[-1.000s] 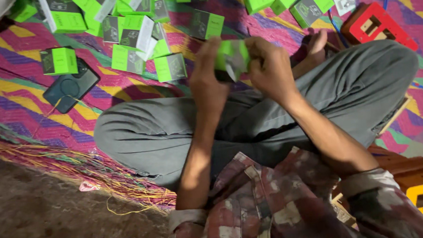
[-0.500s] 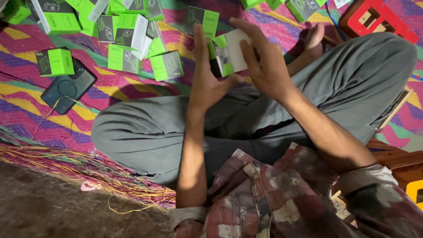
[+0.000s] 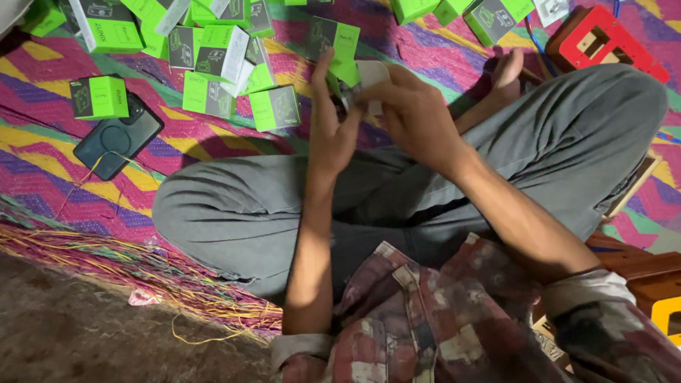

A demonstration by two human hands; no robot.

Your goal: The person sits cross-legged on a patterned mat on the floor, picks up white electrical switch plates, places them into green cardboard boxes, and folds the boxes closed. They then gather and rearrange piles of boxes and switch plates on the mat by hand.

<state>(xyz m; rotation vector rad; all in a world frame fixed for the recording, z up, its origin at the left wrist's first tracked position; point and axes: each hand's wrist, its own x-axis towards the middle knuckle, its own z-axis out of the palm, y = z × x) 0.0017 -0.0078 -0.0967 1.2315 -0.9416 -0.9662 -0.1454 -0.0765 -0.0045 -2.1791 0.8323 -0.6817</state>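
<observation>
Small green-and-white box (image 3: 362,78) sits top centre of the frame, pinched between both hands above the crossed legs; can't tell what's inside. Left hand (image 3: 331,126) has its fingers upright against the box's left side, right hand (image 3: 412,114) curls over it. More green boxes (image 3: 209,51) are scattered upper left on the colourful mat (image 3: 37,176), next to a dark phone (image 3: 117,139).

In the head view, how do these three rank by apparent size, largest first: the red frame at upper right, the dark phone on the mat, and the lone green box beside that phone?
1. Red frame, largest.
2. Dark phone.
3. Lone green box, smallest.
All three lie on the mat at similar distance, so the order seems reliable.
</observation>
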